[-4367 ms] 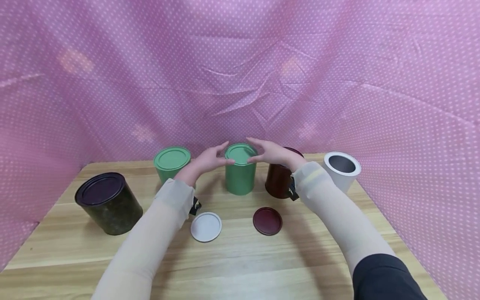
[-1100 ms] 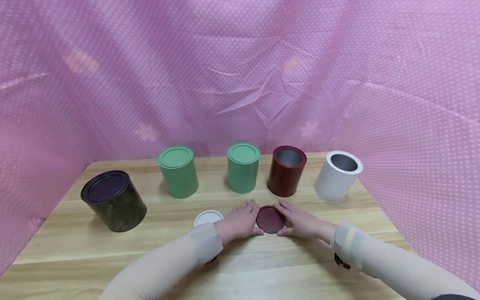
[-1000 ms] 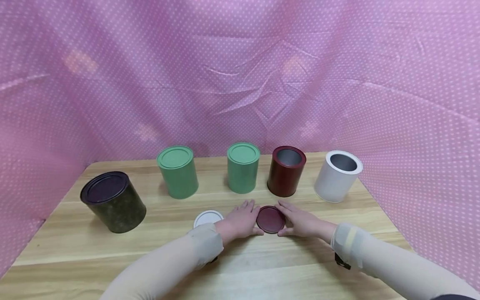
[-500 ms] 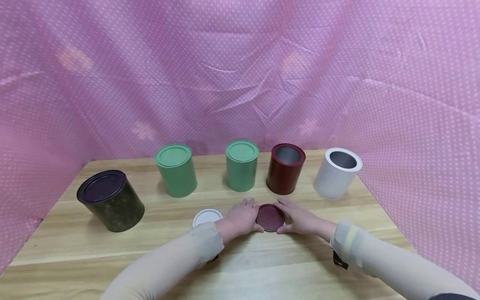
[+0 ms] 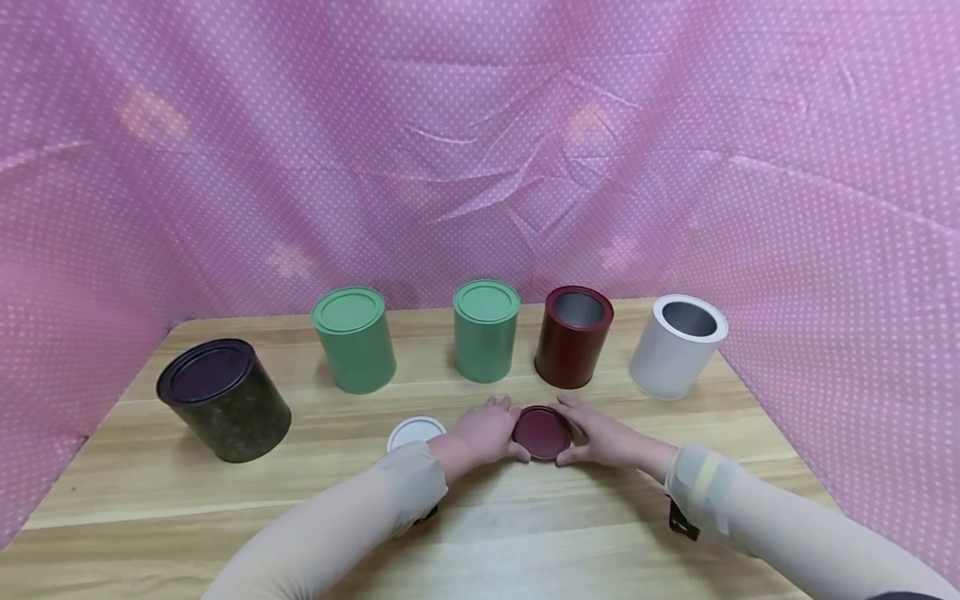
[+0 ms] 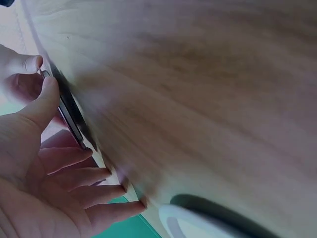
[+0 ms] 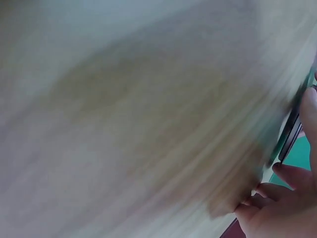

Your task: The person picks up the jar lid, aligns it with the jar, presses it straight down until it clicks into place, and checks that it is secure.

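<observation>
Both hands hold a round dark red lid (image 5: 542, 433) from opposite sides, close over the wooden table. My left hand (image 5: 483, 433) has its thumb and index finger at the left rim, its other fingers spread with tips near the tabletop. From the other side, my right hand (image 5: 600, 435) grips the rim between thumb and index finger. In the left wrist view the lid (image 6: 72, 119) appears edge-on with a dark shadow beneath it. A white lid (image 5: 415, 430) lies partly hidden behind the left wrist. Beyond the hands stands an open dark red can (image 5: 572, 350).
Two green cans (image 5: 358, 354) with lids on stand at the back, the second green can (image 5: 484, 346) being nearer the middle. An open white can (image 5: 670, 362) is at the back right. A dark can (image 5: 236, 412) with its lid on stands left. Pink dotted cloth (image 5: 480, 150) surrounds the table (image 5: 135, 492).
Both hands came down from around the middle green can to the dark red lid. Over the last second their fingers closed in on its rim, and the lid barely moved.
</observation>
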A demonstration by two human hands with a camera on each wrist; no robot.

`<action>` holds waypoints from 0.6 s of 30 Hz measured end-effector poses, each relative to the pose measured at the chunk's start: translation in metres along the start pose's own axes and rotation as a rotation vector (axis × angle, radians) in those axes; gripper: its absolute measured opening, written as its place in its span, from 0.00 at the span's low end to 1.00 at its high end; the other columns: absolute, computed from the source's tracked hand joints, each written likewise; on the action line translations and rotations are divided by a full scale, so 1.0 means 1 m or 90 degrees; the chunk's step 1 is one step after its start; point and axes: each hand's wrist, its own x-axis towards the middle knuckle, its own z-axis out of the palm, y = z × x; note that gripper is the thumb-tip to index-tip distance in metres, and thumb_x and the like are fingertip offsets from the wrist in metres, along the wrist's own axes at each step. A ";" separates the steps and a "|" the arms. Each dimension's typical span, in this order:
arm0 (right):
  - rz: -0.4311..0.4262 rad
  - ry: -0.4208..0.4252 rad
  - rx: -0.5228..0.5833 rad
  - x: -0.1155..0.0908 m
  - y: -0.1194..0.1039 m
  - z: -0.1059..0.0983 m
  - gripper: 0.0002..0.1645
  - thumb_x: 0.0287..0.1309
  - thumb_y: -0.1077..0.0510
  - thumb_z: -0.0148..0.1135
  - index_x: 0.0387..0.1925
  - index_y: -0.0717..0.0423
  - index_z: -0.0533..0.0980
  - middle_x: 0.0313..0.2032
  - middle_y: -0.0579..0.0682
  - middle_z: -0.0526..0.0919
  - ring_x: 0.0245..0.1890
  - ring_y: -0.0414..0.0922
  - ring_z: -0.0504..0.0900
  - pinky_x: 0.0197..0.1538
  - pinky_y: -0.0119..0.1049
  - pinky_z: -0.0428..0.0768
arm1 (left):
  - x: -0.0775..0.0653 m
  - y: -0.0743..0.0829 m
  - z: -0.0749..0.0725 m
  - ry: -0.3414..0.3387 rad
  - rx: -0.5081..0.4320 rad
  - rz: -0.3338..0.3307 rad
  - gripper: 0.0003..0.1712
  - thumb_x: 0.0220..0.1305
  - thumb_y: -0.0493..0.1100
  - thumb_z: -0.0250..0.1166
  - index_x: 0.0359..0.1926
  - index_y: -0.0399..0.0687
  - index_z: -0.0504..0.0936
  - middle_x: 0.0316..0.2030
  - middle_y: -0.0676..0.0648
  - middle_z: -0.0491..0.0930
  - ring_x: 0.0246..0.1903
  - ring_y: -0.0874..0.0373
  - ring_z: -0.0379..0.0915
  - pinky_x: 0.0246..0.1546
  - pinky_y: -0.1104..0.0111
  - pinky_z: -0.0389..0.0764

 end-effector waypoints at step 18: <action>0.049 0.003 0.071 0.001 0.002 -0.009 0.49 0.51 0.49 0.72 0.69 0.65 0.61 0.66 0.65 0.68 0.67 0.61 0.66 0.68 0.59 0.64 | 0.000 -0.010 -0.008 0.039 -0.156 0.082 0.29 0.57 0.53 0.71 0.56 0.44 0.77 0.45 0.47 0.85 0.46 0.55 0.81 0.49 0.65 0.80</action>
